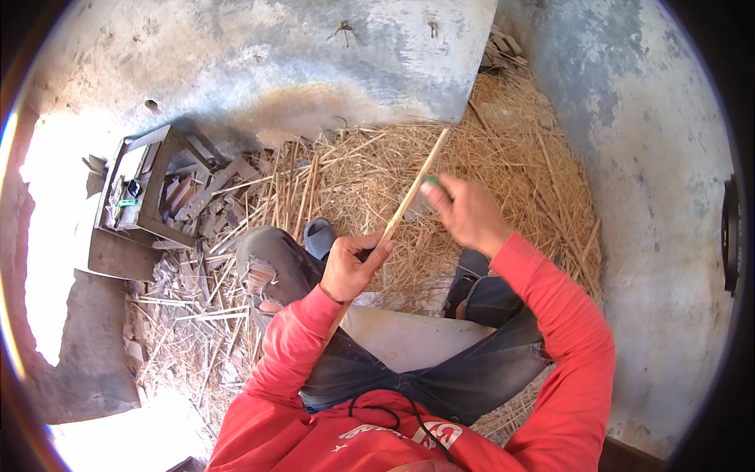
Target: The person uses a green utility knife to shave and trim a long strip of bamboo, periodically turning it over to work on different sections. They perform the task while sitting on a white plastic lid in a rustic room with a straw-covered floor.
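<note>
A long, pale wooden stick (416, 184) slants up and away from me, its far end over the straw. My left hand (354, 267) is wrapped round it partway down, and its lower end runs back along my left forearm. Beside the upper part of the stick, to its right, is my right hand (473, 215), fingers curled round a small green object (432, 182). Only a bit of green shows at the thumb, slightly smeared, so its kind is unclear. Whether it touches the stick I cannot tell.
Straw and thin shavings (519, 157) cover the floor. A wooden stool (149, 208) with small items on it stands left, near wood scraps (216, 189) and loose sticks (303, 185). My legs in dark jeans (346, 366) are spread below my hands. Worn walls (645, 197) enclose the space.
</note>
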Available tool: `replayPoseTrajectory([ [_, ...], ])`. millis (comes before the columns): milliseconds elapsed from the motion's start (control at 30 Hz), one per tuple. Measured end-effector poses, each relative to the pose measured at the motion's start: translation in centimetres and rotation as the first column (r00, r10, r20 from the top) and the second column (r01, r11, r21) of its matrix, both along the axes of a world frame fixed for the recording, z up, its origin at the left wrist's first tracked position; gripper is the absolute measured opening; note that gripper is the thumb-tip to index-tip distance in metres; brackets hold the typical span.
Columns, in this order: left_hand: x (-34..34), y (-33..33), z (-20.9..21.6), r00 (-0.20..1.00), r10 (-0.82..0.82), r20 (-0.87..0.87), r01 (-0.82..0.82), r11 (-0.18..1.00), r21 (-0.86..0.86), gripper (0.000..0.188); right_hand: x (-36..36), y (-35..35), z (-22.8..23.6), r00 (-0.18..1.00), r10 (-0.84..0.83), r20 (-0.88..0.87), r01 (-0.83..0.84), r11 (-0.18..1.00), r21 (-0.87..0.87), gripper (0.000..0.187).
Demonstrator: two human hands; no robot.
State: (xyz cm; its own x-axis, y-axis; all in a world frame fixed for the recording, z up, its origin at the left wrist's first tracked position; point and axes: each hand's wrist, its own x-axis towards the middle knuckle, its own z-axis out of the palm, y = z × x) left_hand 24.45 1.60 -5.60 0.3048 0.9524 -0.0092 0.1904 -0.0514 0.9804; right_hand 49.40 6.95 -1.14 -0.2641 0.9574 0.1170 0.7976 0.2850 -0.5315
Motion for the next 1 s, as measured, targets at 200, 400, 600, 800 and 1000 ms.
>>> replayPoseTrajectory([
  [200,0.2,-0.5,-0.8,1.000,-0.011,0.021,0.011,1.000,0.014,0.027,-0.9,-2.0,-0.4,0.995,0.089,-0.046,-0.086,0.995,0.046,0.059],
  [400,-0.3,-1.1,0.1,0.997,-0.003,-0.080,0.008,0.998,0.062,0.028,1.6,1.2,0.8,0.977,-0.143,-0.157,0.134,0.989,-0.069,0.056],
  [600,0.4,-1.0,-0.1,1.000,0.002,-0.024,-0.001,0.999,0.051,0.029,0.9,-0.7,0.6,0.992,-0.059,-0.115,0.060,0.998,0.005,0.059],
  [800,-0.5,-1.0,-1.1,1.000,-0.014,0.006,0.014,1.000,-0.015,0.029,1.1,0.6,-0.7,0.993,-0.047,-0.106,0.049,0.999,0.018,0.064],
  [1000,-0.3,-0.8,-0.8,0.991,-0.068,0.118,0.073,0.997,-0.036,0.027,2.9,1.7,0.4,0.988,-0.115,-0.099,0.118,0.992,0.034,0.063],
])
